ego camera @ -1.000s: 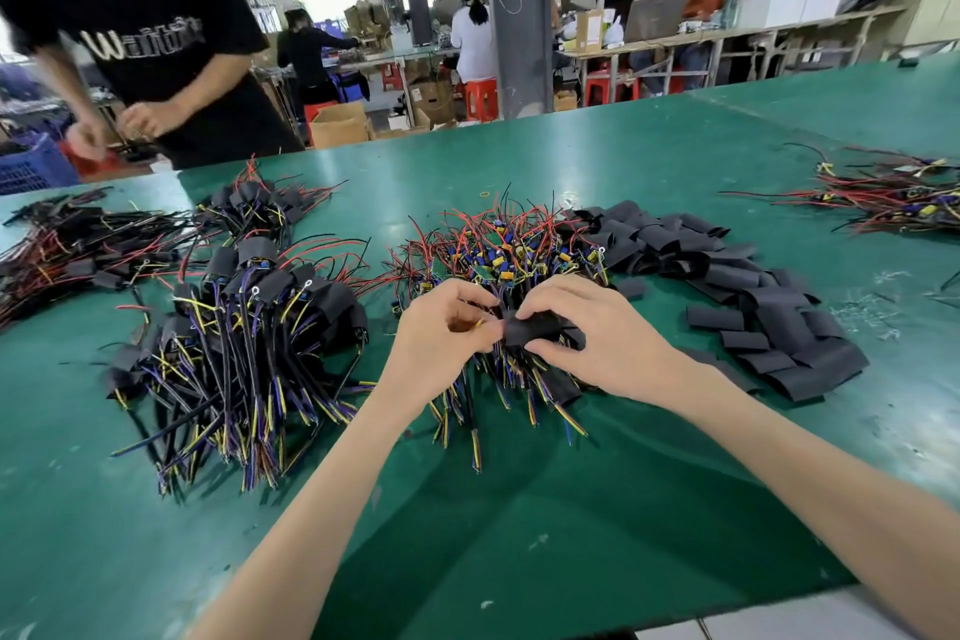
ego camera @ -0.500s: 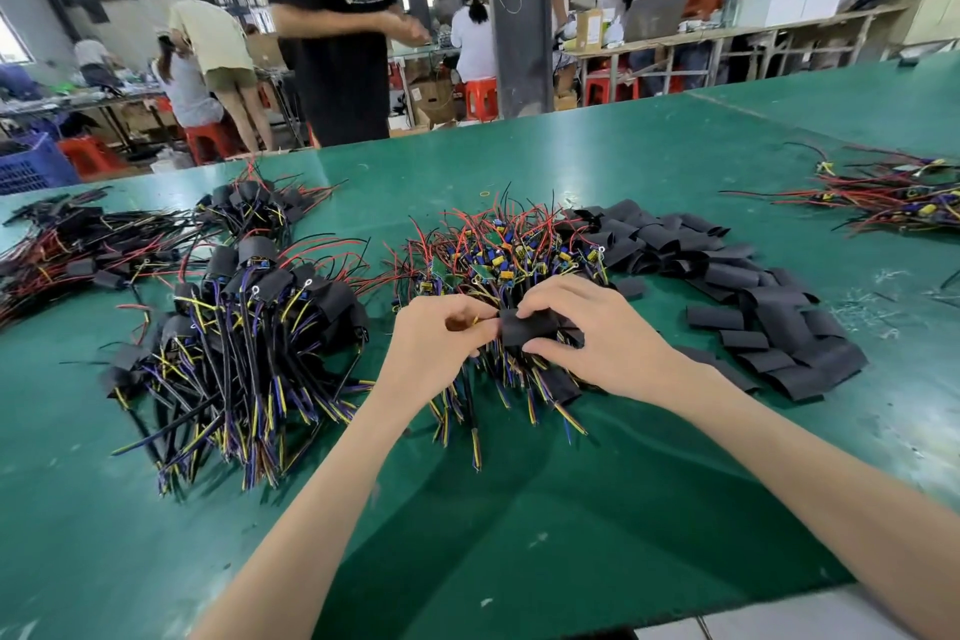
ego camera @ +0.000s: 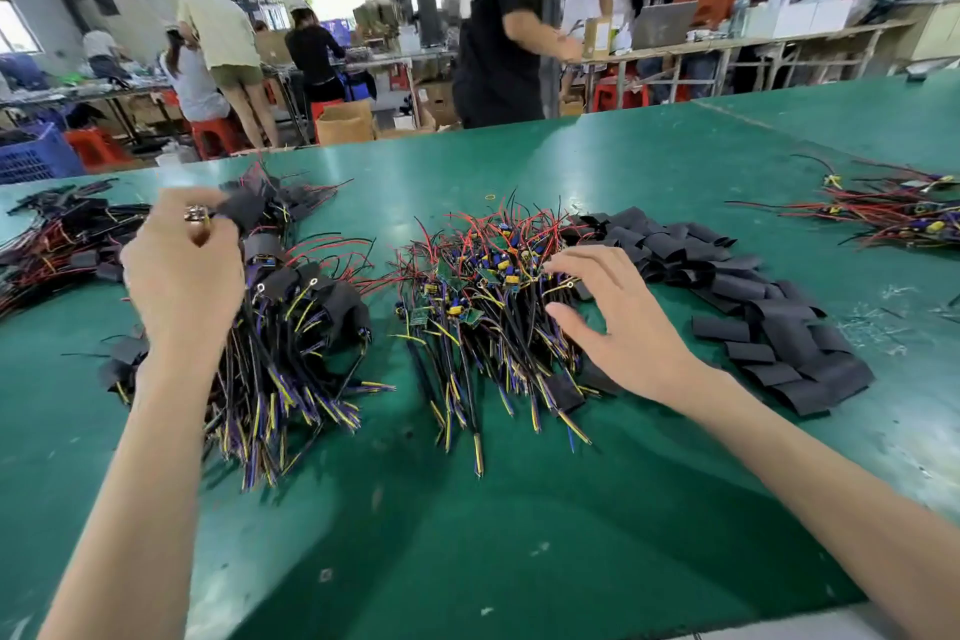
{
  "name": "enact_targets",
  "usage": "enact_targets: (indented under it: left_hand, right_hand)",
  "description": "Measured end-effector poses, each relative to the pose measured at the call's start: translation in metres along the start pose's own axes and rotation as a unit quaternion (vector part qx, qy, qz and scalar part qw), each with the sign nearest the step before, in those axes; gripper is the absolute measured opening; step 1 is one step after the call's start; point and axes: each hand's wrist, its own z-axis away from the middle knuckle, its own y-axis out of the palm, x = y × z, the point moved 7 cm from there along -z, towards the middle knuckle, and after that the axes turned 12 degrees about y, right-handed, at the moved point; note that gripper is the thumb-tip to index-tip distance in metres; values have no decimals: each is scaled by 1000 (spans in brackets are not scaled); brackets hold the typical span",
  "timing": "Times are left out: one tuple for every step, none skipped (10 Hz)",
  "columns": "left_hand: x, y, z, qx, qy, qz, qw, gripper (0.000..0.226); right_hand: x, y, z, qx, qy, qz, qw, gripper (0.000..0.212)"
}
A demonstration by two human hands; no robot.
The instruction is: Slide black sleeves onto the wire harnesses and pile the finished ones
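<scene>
Your left hand point(ego camera: 182, 286) holds one wire harness point(ego camera: 240, 214) that already wears its black sleeve. The grip is a pinch near the top end, above the finished pile point(ego camera: 291, 327) on the left of the desk point(ego camera: 519, 509). The hand is blurred, so I cannot tell which fingers do the pinching. Your right hand point(ego camera: 623, 327) has its grip spread, fingers apart and holding nothing, over the middle pile point(ego camera: 483, 286) of bare harnesses. Whether the fingertips touch the wires, I cannot tell.

In my judgement you are somewhere in the middle of the work. The finished pile is large, and a darker heap point(ego camera: 52, 244) further left seems to be sleeved too. But the middle pile has many bare pieces left, the loose sleeves point(ego camera: 753, 286) lie in a long row just beside it on the right, and another heap of wires point(ego camera: 904, 213) waits well apart at the far right.

Each harness is a thin bundle. It has black, yellow and purple wires at the near end, and red wires with a small green board at the far end. The sleeve is a short, flat black tube.
</scene>
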Motion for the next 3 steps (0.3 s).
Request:
enact_targets:
  left_hand:
    - [29, 14, 9, 96, -30, -113, 989, 28]
    - [43, 22, 19, 157, -37, -195, 967, 32]
    - [38, 15, 23, 151, -64, -195, 967, 44]
  right_hand:
    - [1, 2, 0, 15, 7, -2, 1000, 31]
    - [2, -4, -3, 19, 5, 11, 1000, 30]
    - [6, -36, -12, -29, 27, -110, 993, 26]
